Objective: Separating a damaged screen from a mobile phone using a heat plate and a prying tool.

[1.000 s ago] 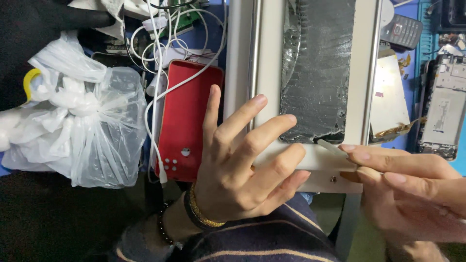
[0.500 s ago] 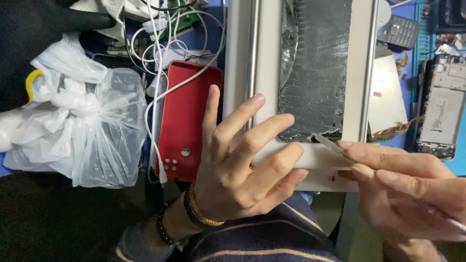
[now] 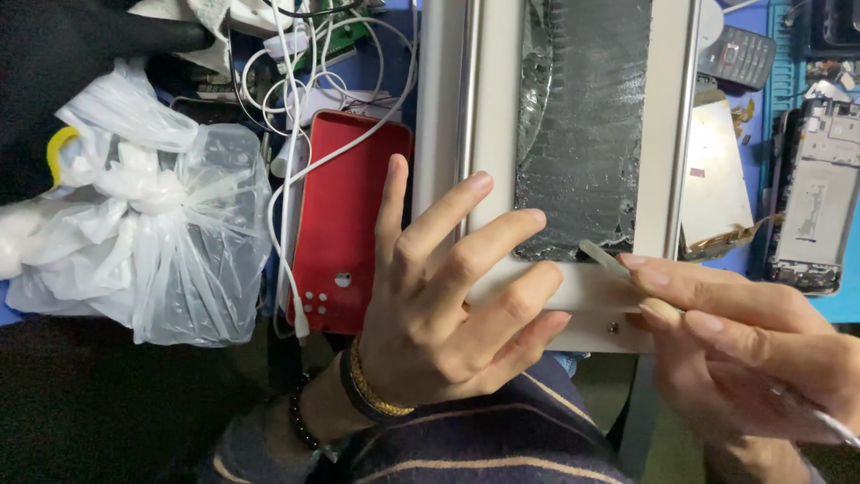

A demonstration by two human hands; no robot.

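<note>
Cluttered with phone parts, the desk (image 3: 847,306) shows blue only at its right edge.

Nearest the camera, a striped sleeve (image 3: 484,439) and two wrist bands (image 3: 367,394) lead to the left hand (image 3: 448,314). It lies flat on the lower left of the white frame (image 3: 443,108), fingers spread wide and gripping nothing, and has kept that pose over the last second.

The change is at the frame's lower right. The right hand (image 3: 743,350) has its fingers pinched narrow on a thin blade (image 3: 605,258). A second ago the fingers almost hid the blade. It now juts out up and to the left, with its tip at the bottom edge of the dark cracked panel (image 3: 587,125) inside the frame. Whether the tip is under the panel or only touching it, I cannot tell. I judge that the work has gone from steadying the frame to working the blade at that lower edge, which still looks seated.

- Left of the frame: a red phone case (image 3: 345,215) with a white cable (image 3: 296,179) looped over it, then a knotted plastic bag (image 3: 170,242).
- Right of the frame: a pale metal plate (image 3: 712,170), then an opened phone body (image 3: 817,206).
- Beyond the frame's upper right: a small keypad phone (image 3: 736,56).
</note>
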